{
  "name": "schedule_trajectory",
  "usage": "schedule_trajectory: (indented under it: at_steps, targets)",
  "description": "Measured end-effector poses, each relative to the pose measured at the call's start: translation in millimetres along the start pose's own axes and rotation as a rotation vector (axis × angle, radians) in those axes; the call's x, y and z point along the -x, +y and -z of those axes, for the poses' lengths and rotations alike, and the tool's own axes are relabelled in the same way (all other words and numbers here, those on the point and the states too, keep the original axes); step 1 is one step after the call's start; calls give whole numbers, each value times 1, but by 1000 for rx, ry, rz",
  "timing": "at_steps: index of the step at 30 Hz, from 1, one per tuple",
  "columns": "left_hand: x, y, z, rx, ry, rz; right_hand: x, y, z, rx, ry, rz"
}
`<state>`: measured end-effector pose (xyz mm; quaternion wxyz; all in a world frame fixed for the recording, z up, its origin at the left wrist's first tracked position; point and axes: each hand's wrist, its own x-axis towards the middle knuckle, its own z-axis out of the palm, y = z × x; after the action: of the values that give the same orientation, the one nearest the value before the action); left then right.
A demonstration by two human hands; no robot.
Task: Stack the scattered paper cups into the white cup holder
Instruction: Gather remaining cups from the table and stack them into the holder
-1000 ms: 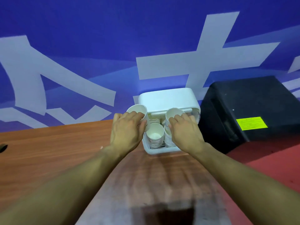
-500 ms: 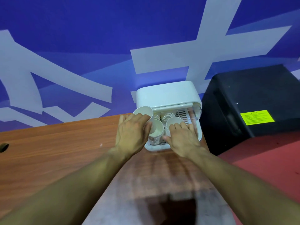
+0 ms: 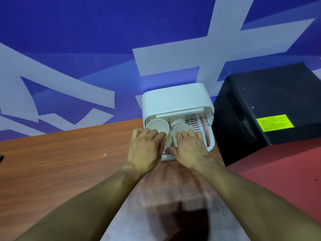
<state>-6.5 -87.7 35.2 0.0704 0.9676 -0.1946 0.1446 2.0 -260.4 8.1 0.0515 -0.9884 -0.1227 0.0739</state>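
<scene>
With the left hand (image 3: pixel 146 148), grips the left paper cup (image 3: pixel 157 126) by its near wall, fingers (image 3: pixel 152 134) curled round it below the rim. With the right hand (image 3: pixel 190 149), grips the right paper cup (image 3: pixel 182 129) likewise, fingers (image 3: pixel 190 133) wrapped over the near wall. Holds both cups upright, mouths up, just beyond the fingertips, inside the open front of the white cup holder (image 3: pixel 175 100).

Compared with half a second ago:
- Has brought the left paper cup right and down from the holder's left front corner, to partly cover the stacked cups (image 3: pixel 167 139) between the two hands. Leaves only a sliver of that stack's rim in view beside the left fingertips, in place of a full open mouth.
- Has kept the right paper cup unchanged against its fingers.
- Has drawn the hands closer together, thumbs nearly meeting at the holder's near lip.

Beyond the right fingertips: more nested cups (image 3: pixel 177 121) at the back, and a slatted tray floor (image 3: pixel 192 122). Under both wrists: the wooden table (image 3: pixel 60 153) bearing the holder, set against the blue wall (image 3: pixel 86 40). Right of the right hand, apart from it: a black box (image 3: pixel 269 101) with a yellow label (image 3: pixel 275 122).
</scene>
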Motion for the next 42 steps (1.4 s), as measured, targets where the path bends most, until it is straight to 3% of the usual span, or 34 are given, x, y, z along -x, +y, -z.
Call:
schedule_trajectory:
  at_steps: [12, 23, 31, 34, 38, 42]
  targets:
    - [5, -4, -30, 144, -199, 21, -4, 0, -3, -2, 39, 11]
    - [6, 1, -43, 135, -277, 75, -5, 1, -6, -5, 75, 26]
    - [1, 3, -34, 157, -364, 85, 0, -3, 2, 14, 5, -8]
    - [4, 2, -22, 223, -322, 123, 7, -7, 9, -7, 20, -22]
    - [3, -5, 15, 30, -135, 150, 21, -15, 22, 55, 182, 0]
    - [6, -22, 53, 0, -111, 226, 27, -30, 55, 109, 225, 11]
